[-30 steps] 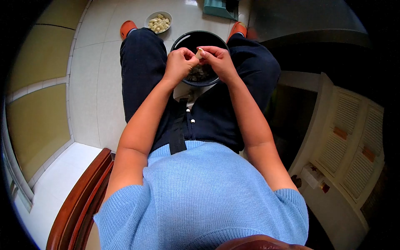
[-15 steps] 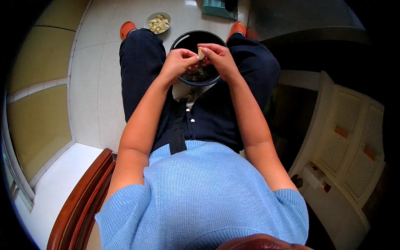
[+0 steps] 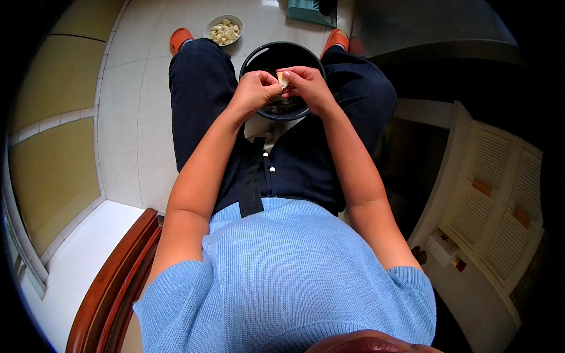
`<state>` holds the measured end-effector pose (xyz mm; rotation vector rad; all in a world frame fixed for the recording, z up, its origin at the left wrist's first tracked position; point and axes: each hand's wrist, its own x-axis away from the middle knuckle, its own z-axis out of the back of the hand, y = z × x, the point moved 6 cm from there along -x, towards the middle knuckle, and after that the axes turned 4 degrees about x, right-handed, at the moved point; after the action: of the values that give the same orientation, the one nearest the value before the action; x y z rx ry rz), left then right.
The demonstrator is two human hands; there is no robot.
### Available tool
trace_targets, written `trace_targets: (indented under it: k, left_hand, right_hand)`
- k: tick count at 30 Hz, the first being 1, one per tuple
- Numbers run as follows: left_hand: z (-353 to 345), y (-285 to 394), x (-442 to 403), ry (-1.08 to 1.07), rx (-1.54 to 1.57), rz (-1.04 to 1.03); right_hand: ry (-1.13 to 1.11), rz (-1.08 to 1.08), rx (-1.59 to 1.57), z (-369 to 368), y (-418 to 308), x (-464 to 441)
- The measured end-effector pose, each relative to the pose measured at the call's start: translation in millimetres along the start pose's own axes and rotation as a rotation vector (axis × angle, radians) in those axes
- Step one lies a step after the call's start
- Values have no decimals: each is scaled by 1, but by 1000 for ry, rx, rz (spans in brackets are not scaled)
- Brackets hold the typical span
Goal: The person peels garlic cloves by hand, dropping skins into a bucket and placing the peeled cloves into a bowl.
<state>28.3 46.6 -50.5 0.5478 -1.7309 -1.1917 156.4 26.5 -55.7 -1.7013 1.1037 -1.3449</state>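
A small pale piece point(image 3: 283, 80), which looks like a garlic clove, is held between both hands over a black bucket point(image 3: 255, 57). My right hand point(image 3: 309, 85) grips it between thumb and forefinger. The fingers of my left hand point(image 3: 256, 91) are pinched together at its lower left side; whether they hold a bit of skin is too small to tell. Dark and pale scraps lie in the bottom of the bucket, partly hidden by my hands. A white bowl point(image 3: 240, 24) with several pale cloves stands on the floor beyond my left knee.
The bucket stands between my knees, with an orange shoe point(image 3: 179, 40) on the left and another point(image 3: 336, 39) on the right. A teal plastic object point(image 3: 309, 12) is at the top. Dark red wooden furniture point(image 3: 112, 282) curves at lower left; a pale slatted panel point(image 3: 491, 194) is at right.
Half a second ago the fingers of my left hand were more spread; now they are pinched closer to the piece. The piece has tilted slightly and sits a little lower.
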Motion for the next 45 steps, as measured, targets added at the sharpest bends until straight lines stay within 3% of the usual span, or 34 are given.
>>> trace_targets:
  k: [7,13,17,20,22,26,30,33,35,39,42,45]
  left_hand:
    - [2,1,3,152,-8,-45]
    - [-4,12,3,49,243,-36]
    - [-2,16,2,53,181,-73]
    - [1,24,4,112,6,-195]
    - [1,47,13,209,-303,-564]
    - [-10,56,19,76,-405,-709]
    - [-11,56,20,65,-422,-687]
    - [-4,52,15,150,-390,-640]
    - [6,45,9,262,-329,-521]
    - [9,36,6,214,-72,-333]
    - [8,29,2,139,157,-254]
    - [7,27,0,112,193,-232]
  right_hand:
    - [33,-5,-65,-5,0,3]
    - [69,-27,-266,0,-6,3]
    - [68,2,-308,1,-9,4]
    - [121,-12,-255,4,-13,5]
    - [115,-43,-245,7,-7,2]
    - [78,-172,-293,9,9,-1]
    - [75,-177,-271,7,6,2]
    - [64,-164,-265,3,7,1]
    - [24,-47,-186,-4,0,0]
    - [82,35,-39,-9,-15,7]
    - [45,30,-122,-9,-15,5]
    - [17,64,-103,-7,-16,4]
